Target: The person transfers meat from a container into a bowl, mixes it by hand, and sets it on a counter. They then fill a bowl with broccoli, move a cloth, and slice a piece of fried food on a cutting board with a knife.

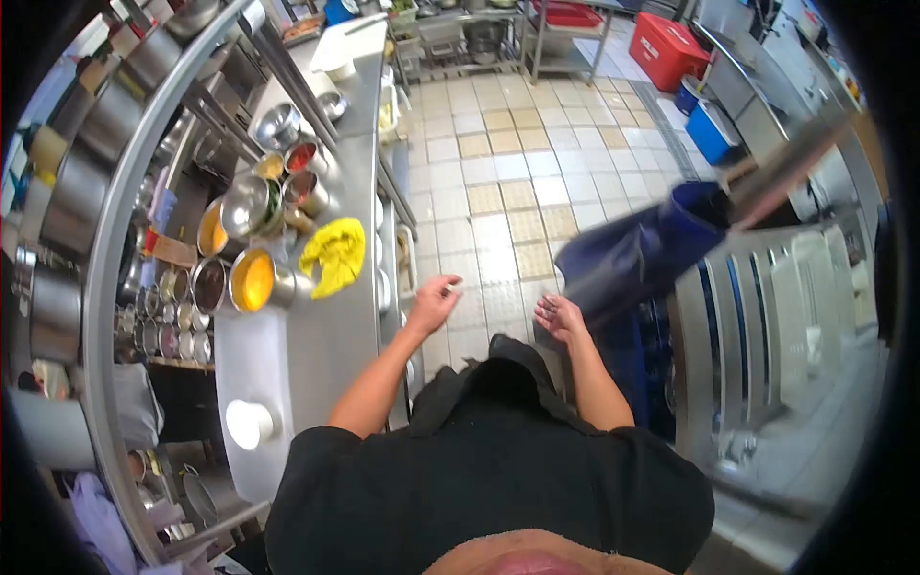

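My left hand (pixel 436 305) is raised over the tiled floor, beside the steel counter's edge, its fingers loosely bent with nothing in them. To the right, my right hand (pixel 561 316) is also empty, palm turned inward and fingers apart. Both hands hang in front of my dark apron (pixel 517 369). Close beyond my right hand is a blurred dark blue, sleeve-like thing (pixel 642 249), with a long brownish shape (pixel 791 172) reaching from its opening to the upper right. A crumpled yellow cloth (pixel 333 257) lies on the counter, left of my left hand.
Along the left, the steel counter (pixel 335 355) carries a white tub (pixel 249 425) and several metal containers, one with orange sauce (pixel 255 281). A steel shelf rail (pixel 105 268) runs above it. Slatted racks (pixel 738 326) stand right; a red cooler (pixel 668 53) and blue bin (pixel 712 132) farther off.
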A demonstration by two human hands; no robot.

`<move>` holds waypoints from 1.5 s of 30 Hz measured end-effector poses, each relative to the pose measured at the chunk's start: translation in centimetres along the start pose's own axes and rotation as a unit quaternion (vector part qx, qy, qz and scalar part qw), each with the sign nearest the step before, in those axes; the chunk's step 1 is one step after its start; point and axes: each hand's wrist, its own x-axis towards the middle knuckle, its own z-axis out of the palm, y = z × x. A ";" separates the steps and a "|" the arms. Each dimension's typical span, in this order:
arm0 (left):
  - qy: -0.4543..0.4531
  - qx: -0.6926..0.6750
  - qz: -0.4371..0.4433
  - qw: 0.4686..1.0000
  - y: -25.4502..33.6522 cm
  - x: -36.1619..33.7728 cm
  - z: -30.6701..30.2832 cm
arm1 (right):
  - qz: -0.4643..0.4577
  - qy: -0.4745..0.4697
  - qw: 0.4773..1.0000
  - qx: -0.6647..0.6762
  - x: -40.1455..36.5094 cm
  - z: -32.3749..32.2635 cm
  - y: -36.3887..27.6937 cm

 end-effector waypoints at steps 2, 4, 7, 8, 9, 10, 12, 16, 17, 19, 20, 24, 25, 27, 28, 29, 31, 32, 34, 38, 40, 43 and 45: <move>-0.016 0.026 0.009 0.999 -1.8 6.1 -0.3 | 0.013 -0.018 1.000 0.004 5.0 2.7 -3.4; -0.014 0.032 -0.021 0.999 -2.1 8.9 -0.2 | 0.035 -0.016 0.999 0.033 11.0 4.8 -5.7; 0.047 0.024 -0.146 0.988 -3.7 12.3 -1.4 | 0.074 -0.047 0.993 0.074 20.0 8.6 -11.3; 0.072 -0.007 -0.200 0.977 -4.2 12.8 -1.7 | 0.058 -0.064 0.994 0.072 22.4 9.8 -13.3; 0.111 -0.055 -0.163 0.979 -4.9 13.5 -2.1 | 0.060 -0.078 0.992 0.075 25.3 10.7 -15.6; 0.137 -0.049 -0.167 0.975 -4.5 14.0 -2.9 | 0.063 -0.091 0.991 0.079 27.8 11.7 -17.7; 0.190 -0.046 -0.170 0.966 -3.6 15.5 -4.3 | 0.023 -0.048 0.995 0.090 29.4 14.4 -22.7; 0.287 -0.105 -0.244 0.920 -6.5 18.8 -5.5 | -0.006 -0.053 0.995 0.086 34.8 14.0 -30.5; 0.301 -0.086 -0.266 0.912 -7.5 20.6 -5.4 | -0.007 -0.042 0.996 0.080 36.8 12.7 -32.0; 0.282 -0.024 -0.255 0.925 -10.6 25.5 -5.1 | -0.011 -0.028 0.999 0.036 39.7 8.6 -33.9; 0.271 0.008 -0.253 0.929 -11.6 28.3 -5.1 | 0.006 0.000 0.998 0.056 42.0 4.9 -34.0; 0.179 0.078 -0.125 0.973 -11.8 47.4 -3.6 | 0.053 0.228 0.972 0.028 42.1 -7.9 -33.5; 0.119 0.086 -0.108 0.983 -10.2 53.1 -3.2 | 0.065 0.274 0.959 0.034 42.4 -12.4 -32.7; 0.061 0.077 -0.030 0.995 -8.4 64.2 -0.6 | 0.106 0.324 0.940 0.003 41.7 -16.1 -32.2; 0.010 0.138 -0.017 0.990 -5.1 68.8 0.5 | 0.125 0.329 0.936 -0.008 41.1 -16.6 -32.2; -0.012 0.138 0.033 0.990 -6.1 74.0 3.5 | 0.139 0.326 0.935 -0.019 40.9 -16.6 -32.5; -0.096 0.135 0.025 0.986 -2.2 81.5 8.3 | 0.155 0.313 0.937 -0.022 41.2 -16.5 -33.2; -0.113 0.121 0.047 0.985 -0.9 84.1 10.5 | 0.160 0.304 0.939 -0.017 41.7 -16.8 -33.9; -0.164 0.096 0.078 0.979 -1.5 88.5 14.8 | 0.162 0.292 0.943 0.008 42.4 -17.7 -35.1; -0.268 0.073 -0.038 0.960 -5.7 92.6 22.7 | 0.113 0.328 0.924 0.161 44.8 -23.2 -35.4; -0.278 0.156 -0.115 0.941 -10.5 91.8 21.5 | 0.066 0.345 0.903 0.250 47.6 -27.4 -35.9; -0.327 0.363 -0.190 0.851 -22.4 88.2 16.6 | -0.026 0.321 0.888 0.327 47.2 -22.3 -51.3; -0.400 0.423 -0.269 0.767 -24.8 87.2 13.0 | -0.073 0.299 0.906 0.290 49.4 -24.6 -58.1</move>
